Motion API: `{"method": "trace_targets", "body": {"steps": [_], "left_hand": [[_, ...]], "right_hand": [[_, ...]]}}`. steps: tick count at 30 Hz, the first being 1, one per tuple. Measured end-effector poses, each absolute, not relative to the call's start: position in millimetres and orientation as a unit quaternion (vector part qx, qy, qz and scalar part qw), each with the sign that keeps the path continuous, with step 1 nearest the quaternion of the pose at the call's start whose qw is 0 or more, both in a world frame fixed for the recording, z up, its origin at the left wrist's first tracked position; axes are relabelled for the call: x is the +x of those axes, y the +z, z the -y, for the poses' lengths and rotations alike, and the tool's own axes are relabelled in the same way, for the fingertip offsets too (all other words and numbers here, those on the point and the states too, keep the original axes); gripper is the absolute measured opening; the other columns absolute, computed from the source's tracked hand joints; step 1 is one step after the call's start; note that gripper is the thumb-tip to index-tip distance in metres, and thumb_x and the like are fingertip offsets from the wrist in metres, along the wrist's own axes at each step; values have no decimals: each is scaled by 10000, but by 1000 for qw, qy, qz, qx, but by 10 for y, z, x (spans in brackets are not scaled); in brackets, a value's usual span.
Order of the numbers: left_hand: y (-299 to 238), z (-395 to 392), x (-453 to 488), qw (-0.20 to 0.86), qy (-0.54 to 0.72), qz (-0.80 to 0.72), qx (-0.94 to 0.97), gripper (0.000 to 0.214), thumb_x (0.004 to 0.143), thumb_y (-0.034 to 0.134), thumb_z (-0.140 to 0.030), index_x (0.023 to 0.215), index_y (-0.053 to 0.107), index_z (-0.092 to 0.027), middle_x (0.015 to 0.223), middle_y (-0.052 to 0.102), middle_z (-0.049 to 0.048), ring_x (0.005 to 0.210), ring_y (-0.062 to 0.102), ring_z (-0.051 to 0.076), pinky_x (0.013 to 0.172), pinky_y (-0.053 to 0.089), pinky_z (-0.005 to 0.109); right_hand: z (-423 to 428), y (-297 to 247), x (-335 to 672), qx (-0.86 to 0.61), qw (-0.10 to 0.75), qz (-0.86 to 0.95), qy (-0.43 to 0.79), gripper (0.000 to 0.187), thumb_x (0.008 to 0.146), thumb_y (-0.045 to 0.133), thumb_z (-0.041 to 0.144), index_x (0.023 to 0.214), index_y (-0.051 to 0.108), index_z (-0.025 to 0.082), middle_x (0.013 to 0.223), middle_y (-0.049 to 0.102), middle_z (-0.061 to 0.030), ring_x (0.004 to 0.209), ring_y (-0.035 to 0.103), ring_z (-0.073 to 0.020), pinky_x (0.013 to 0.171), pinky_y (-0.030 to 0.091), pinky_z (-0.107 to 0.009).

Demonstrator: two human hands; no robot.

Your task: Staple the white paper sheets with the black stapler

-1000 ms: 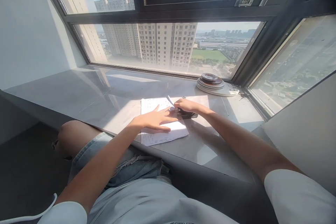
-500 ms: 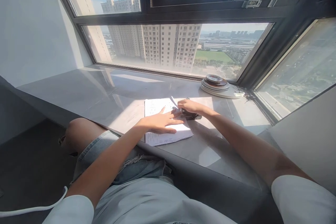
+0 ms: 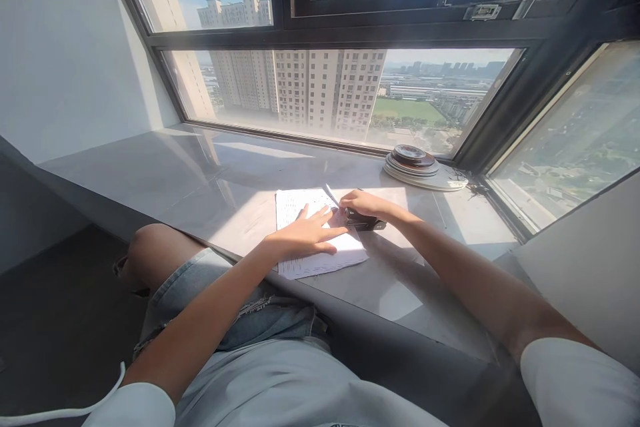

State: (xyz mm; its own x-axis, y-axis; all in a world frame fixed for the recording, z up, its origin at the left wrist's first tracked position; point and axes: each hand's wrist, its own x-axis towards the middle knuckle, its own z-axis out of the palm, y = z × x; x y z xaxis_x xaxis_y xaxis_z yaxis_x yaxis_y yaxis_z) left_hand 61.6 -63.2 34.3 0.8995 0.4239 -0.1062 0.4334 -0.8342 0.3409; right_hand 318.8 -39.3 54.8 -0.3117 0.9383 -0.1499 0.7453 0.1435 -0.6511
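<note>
And here's the left hand, fingers spread wide, palm down over the white paper at the near middle of the sill! The right hand curls over a dark device at the paper's right edge; I can't tell how firmly it grips. A slim pale stick tilts beside its fingers, far right a plate stack.

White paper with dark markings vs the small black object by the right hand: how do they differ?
Size: the white paper is broad; the black object is much smaller.
Look: the paper is bright and flat; the object is dark and bulkier.
Hands: the left hand spreads over the paper; the right hand curls over the object.
Shared: each is partly hidden by a hand.
</note>
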Motion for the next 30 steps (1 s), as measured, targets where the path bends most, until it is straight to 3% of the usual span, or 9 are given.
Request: {"method": "trace_targets", "body": {"steps": [3,7,12,15,21,25,30], "left_hand": [[294,653,600,186,-1,-255,949,733,1032,478,-784,1688,375,-474,1844,10,-1,1683,-120,440,1292,-102,771],[268,724,577,179,12,-267,947,695,1041,457,-783,1670,403,-491,1844,14,-8,1681,-101,459,1277,-61,811],[219,766,536,155,27,-258,953,626,1104,390,-695,1678,411,-445,1827,188,17,1701,6,395,1315,-66,753],[182,747,542,153,25,-248,956,612,1119,393,-653,1684,410,-419,1814,237,32,1704,57,360,1337,-73,708],[190,743,622,167,6,-243,955,616,1131,360,-637,1695,394,-390,1824,181,47,1704,39,372,1305,-77,767],[184,736,674,165,3,-244,956,625,1129,337,-650,1689,407,-380,1827,174,46,1703,31,375,1306,-75,766],[157,723,730,165,7,-237,957,613,1130,321,-648,1675,426,-387,1831,169,43,1701,55,366,1309,-72,761]], "right_hand": [[410,569,3171,-594,136,724,323,291,901,543,316,775,740,143,747,690,-55,656,528,-164,642,381,-305],[427,575,3136,-633,136,701,298,291,926,554,314,711,668,154,641,576,-23,587,434,-142,598,301,-320],[420,553,3099,-673,141,681,253,407,974,582,321,603,463,200,590,456,1,568,347,-125,598,262,-326],[405,534,3095,-679,143,676,248,425,988,575,319,602,433,209,601,473,-10,573,362,-129,599,264,-327],[359,474,3143,-648,134,701,265,350,964,543,302,634,489,201,628,505,-8,600,383,-141,610,302,-317],[325,431,3189,-602,156,731,279,247,942,534,302,735,604,186,785,657,-38,710,513,-168,685,378,-295],[294,398,3206,-588,166,740,280,224,947,539,318,783,616,186,946,731,-75,804,588,-195,749,429,-292]]}}
